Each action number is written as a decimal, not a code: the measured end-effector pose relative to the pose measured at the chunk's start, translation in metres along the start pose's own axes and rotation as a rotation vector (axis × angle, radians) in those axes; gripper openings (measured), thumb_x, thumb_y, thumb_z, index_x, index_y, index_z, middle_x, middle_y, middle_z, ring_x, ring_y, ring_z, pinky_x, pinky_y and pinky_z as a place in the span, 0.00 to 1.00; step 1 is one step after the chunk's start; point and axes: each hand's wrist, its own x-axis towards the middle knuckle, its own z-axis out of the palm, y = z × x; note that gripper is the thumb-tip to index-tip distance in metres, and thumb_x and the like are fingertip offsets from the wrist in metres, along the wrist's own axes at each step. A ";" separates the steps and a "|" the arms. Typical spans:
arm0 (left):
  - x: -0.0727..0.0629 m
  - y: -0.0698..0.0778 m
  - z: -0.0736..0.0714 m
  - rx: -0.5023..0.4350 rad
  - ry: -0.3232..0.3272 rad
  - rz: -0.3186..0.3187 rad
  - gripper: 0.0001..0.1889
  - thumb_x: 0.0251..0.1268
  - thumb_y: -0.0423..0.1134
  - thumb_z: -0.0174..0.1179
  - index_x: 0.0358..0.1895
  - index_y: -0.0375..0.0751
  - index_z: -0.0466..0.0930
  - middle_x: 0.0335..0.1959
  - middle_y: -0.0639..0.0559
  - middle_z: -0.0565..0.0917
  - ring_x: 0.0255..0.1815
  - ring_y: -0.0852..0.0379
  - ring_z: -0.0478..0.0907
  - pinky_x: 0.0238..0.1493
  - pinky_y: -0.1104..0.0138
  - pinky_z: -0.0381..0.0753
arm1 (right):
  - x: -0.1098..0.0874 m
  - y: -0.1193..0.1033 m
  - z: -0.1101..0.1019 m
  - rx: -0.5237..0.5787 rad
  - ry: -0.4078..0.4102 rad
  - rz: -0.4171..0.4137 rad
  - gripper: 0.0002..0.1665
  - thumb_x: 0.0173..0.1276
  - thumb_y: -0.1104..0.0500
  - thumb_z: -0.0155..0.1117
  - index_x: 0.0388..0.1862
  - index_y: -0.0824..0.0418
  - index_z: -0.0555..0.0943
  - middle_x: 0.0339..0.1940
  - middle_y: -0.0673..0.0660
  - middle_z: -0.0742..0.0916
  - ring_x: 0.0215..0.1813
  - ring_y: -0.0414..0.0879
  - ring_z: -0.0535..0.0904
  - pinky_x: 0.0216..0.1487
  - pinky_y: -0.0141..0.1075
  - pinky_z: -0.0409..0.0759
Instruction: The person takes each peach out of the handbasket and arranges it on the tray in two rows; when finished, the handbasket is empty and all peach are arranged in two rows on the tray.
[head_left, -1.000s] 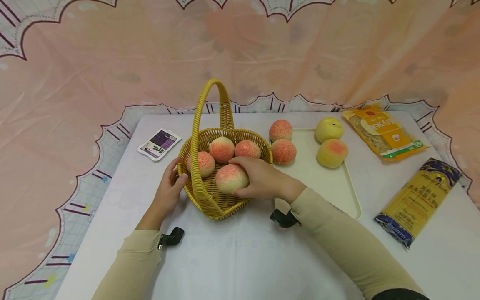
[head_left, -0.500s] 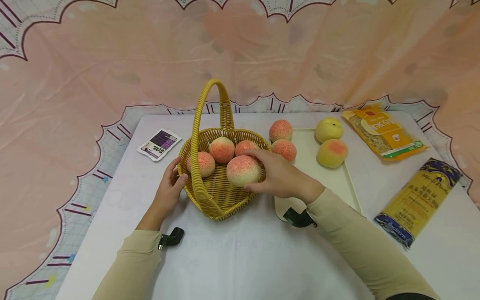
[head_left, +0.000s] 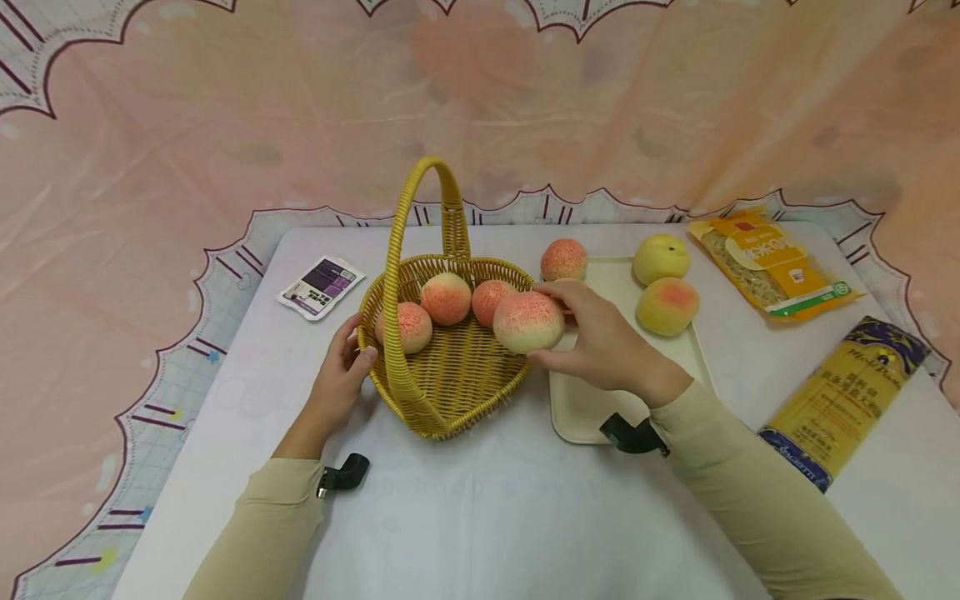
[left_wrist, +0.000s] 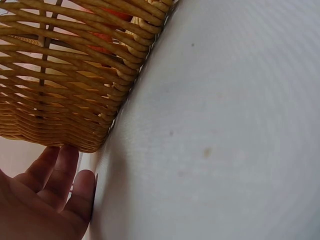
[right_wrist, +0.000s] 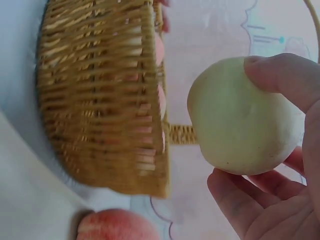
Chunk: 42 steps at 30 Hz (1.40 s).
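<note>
Gripping a speckled peach (head_left: pixel 528 321) between thumb and fingers, a person's right hand (head_left: pixel 600 346) holds it above the right rim of a heart-shaped wicker basket (head_left: pixel 465 367); the right wrist view shows the fruit's pale green side, with a gap between it and the woven rim. The peach lies just left of the right palm and well apart from the left hand (head_left: pixel 335 379), which is on the basket's opposite side; its fingers are relaxed, the tips touching the woven wall near the white tabletop (head_left: pixel 450 517). Inside the basket rest a pink peach (head_left: pixel 409 327) at left, a red-and-cream peach (head_left: pixel 446 298) at the far middle and a coral peach (head_left: pixel 492 302) beside the far right rim; a tall handle (head_left: pixel 393 275) arches above. Beyond the right hand lies a cream tray (head_left: pixel 581 412), partly hidden by the arm; a red peach (head_left: pixel 564 260) sits by its far left corner, and a yellow peach (head_left: pixel 662 259) and a blushed peach (head_left: pixel 667 306) touch at its far right; an orange packet (head_left: pixel 772 262) and a spaghetti bag (head_left: pixel 847 400) lie farther right; a purple-and-white sachet (head_left: pixel 322 287) lies at left.
</note>
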 end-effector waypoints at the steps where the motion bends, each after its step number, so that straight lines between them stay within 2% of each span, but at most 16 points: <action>1: 0.000 0.000 0.000 -0.002 0.000 -0.001 0.34 0.81 0.42 0.46 0.81 0.44 0.41 0.75 0.27 0.55 0.73 0.33 0.57 0.70 0.40 0.54 | -0.002 0.003 -0.002 -0.004 0.007 0.005 0.45 0.55 0.60 0.80 0.69 0.68 0.68 0.64 0.62 0.76 0.60 0.52 0.76 0.59 0.45 0.77; 11: 0.000 0.003 0.001 -0.014 0.004 -0.007 0.34 0.80 0.41 0.46 0.81 0.45 0.42 0.75 0.28 0.55 0.73 0.34 0.57 0.71 0.42 0.54 | -0.018 0.029 -0.015 -0.027 0.080 0.057 0.47 0.55 0.57 0.81 0.70 0.67 0.69 0.64 0.61 0.78 0.61 0.52 0.74 0.55 0.49 0.75; 24: 0.000 0.000 0.001 0.010 -0.001 -0.007 0.34 0.80 0.42 0.46 0.81 0.44 0.42 0.75 0.27 0.55 0.73 0.34 0.57 0.71 0.41 0.54 | -0.029 0.045 -0.019 -0.034 0.119 0.113 0.42 0.56 0.59 0.79 0.67 0.69 0.71 0.60 0.63 0.80 0.57 0.54 0.76 0.50 0.52 0.78; 36: 0.000 0.000 0.000 0.006 0.001 -0.011 0.34 0.80 0.42 0.46 0.81 0.45 0.42 0.75 0.27 0.55 0.74 0.34 0.56 0.71 0.41 0.53 | -0.034 0.061 -0.012 0.001 0.082 0.222 0.42 0.59 0.60 0.76 0.68 0.73 0.68 0.61 0.67 0.78 0.58 0.57 0.74 0.53 0.52 0.78; 42: 0.000 0.000 0.000 0.001 0.002 0.001 0.34 0.80 0.41 0.46 0.81 0.44 0.42 0.75 0.27 0.56 0.73 0.34 0.57 0.71 0.41 0.54 | -0.033 0.067 -0.007 -0.002 0.054 0.244 0.30 0.62 0.62 0.73 0.60 0.73 0.75 0.57 0.67 0.81 0.54 0.58 0.77 0.54 0.51 0.79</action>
